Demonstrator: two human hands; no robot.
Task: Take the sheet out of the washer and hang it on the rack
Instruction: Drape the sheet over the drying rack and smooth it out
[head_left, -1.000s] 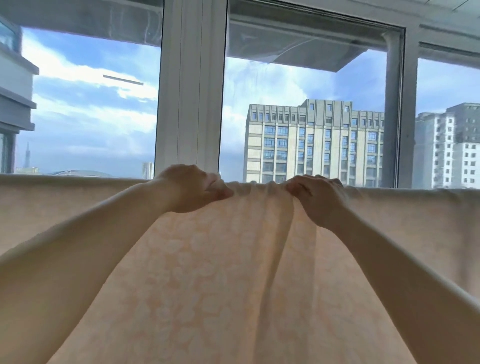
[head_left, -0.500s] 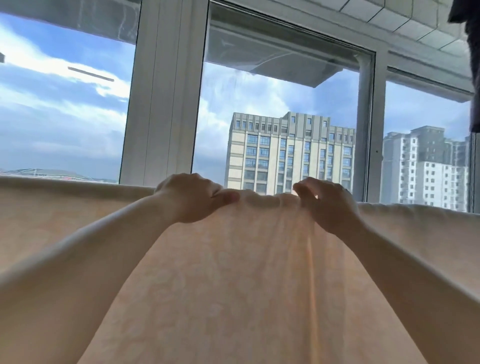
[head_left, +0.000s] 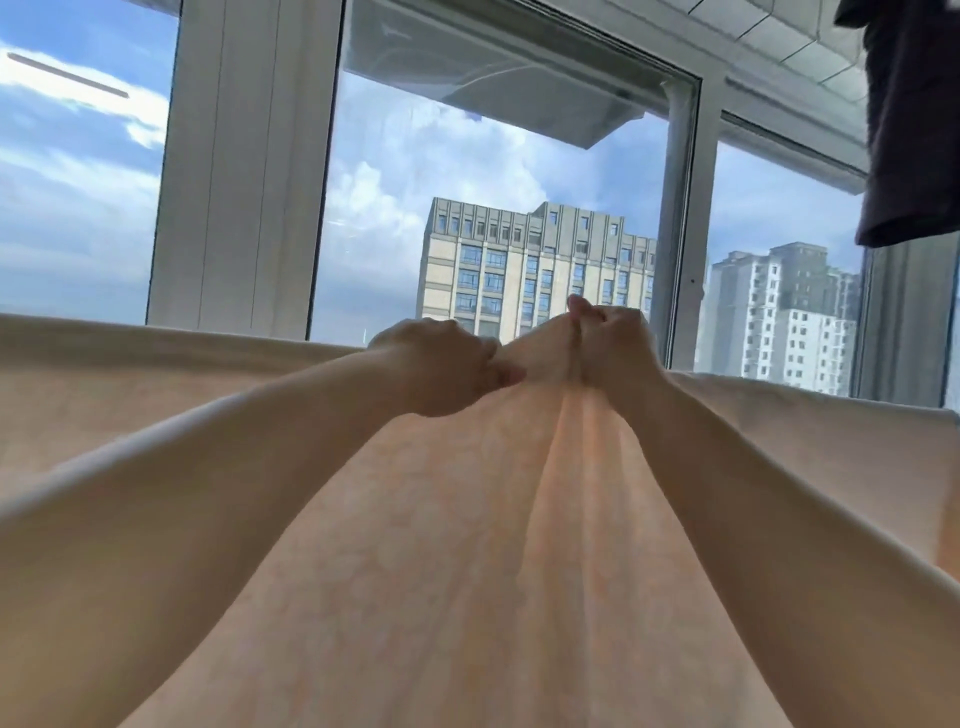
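1. My left hand (head_left: 441, 371), at 11 o'clock, is closed, pinching the sheet (head_left: 467, 545) at its top fold.
2. My right hand (head_left: 613, 348), at 12, grips a raised bunch, likely to spread it; the rack is hidden underneath.

Since a second ago the left hand (head_left: 441, 366) and right hand (head_left: 610, 348) closed the gap between them, bunching the sheet (head_left: 467, 545) into a raised fold at the top edge, while a dark garment (head_left: 914, 119) came into view at two o'clock.
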